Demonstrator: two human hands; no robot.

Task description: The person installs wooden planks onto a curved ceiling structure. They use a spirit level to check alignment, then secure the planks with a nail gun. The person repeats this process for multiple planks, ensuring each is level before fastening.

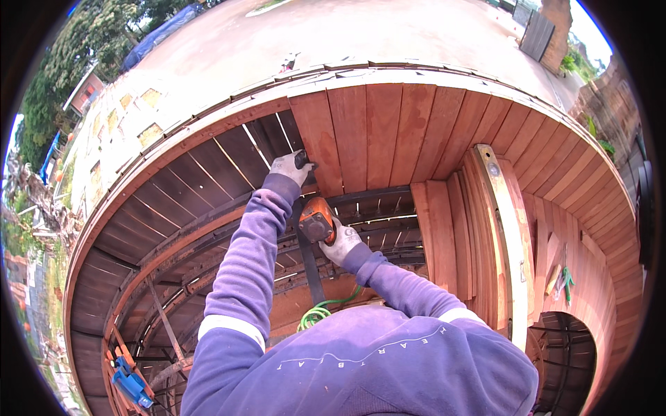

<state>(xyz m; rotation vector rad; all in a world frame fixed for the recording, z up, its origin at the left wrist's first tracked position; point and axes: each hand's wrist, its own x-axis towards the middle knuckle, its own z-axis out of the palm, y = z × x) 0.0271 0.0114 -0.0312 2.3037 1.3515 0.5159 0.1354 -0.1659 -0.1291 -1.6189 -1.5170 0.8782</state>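
Observation:
My gloved left hand (288, 168) is closed at the left end of a row of reddish wooden boards (381, 135), fingers around a small black piece (301, 159) that I cannot make out clearly. Just below and right of it, my gloved right hand (340, 241) grips an orange and black power tool (317, 220), which looks like a nail gun, over dark slatted framework (374, 229). A coiled green hose (313, 317) lies lower down, partly hidden by my body.
A long level (511, 243) stands at the right beside stacked boards (438, 236). Green-handled pliers (567, 284) hang on the boards farther right. A blue tool (130, 385) sits at the lower left. The curved roof edge (229, 107) runs ahead, with open paved ground (388, 35) beyond.

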